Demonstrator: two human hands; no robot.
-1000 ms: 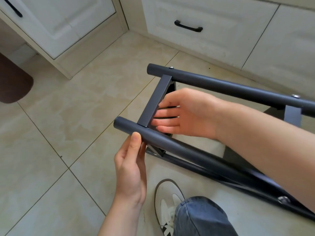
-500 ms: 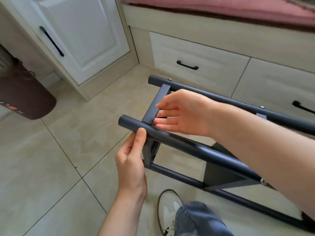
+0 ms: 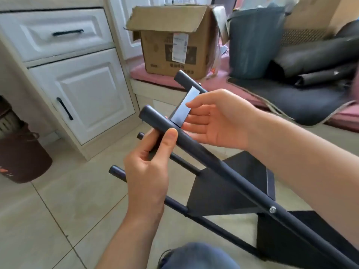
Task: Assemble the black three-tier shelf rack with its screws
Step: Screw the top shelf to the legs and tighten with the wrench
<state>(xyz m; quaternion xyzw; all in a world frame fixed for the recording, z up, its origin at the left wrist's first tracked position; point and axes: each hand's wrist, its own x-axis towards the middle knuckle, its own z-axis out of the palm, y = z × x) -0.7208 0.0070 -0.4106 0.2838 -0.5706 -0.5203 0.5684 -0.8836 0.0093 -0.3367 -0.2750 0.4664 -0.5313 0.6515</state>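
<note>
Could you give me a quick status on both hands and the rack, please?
Left hand grips the near pole. Right hand open, fingers against the crossbar. Rack tilted up off the floor, one screw in. Nothing in the way.

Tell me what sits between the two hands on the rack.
In the head view, the near black post runs between the left hand and right hand.
</note>
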